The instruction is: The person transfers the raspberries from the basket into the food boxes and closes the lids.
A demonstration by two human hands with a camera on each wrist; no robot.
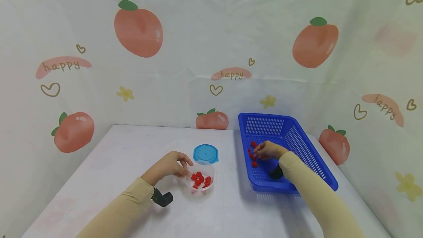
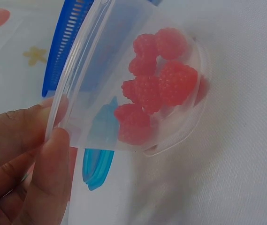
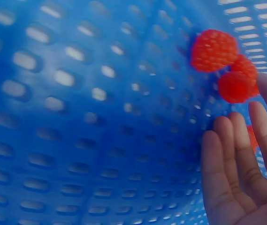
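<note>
On the white table stands a clear plastic container [image 1: 212,177] with several red raspberries [image 2: 146,93] in it. My left hand [image 1: 172,164] pinches its rim between thumb and finger, and the left wrist view shows the container's side close up. Inside the blue plastic basket [image 1: 274,187], my right hand [image 1: 269,150] reaches to the left side. Several more raspberries [image 3: 214,50] lie there on the slotted floor. In the right wrist view the fingers are nearly straight, with thumb and index tip apart right beside a raspberry [image 3: 233,87]; no raspberry shows between them.
Just behind the container lies a blue lid [image 1: 205,153], flat on the table [image 1: 142,139]. The basket's raised walls surround the right hand. A white printed cloth [image 1: 185,39] hangs behind the table and along its sides.
</note>
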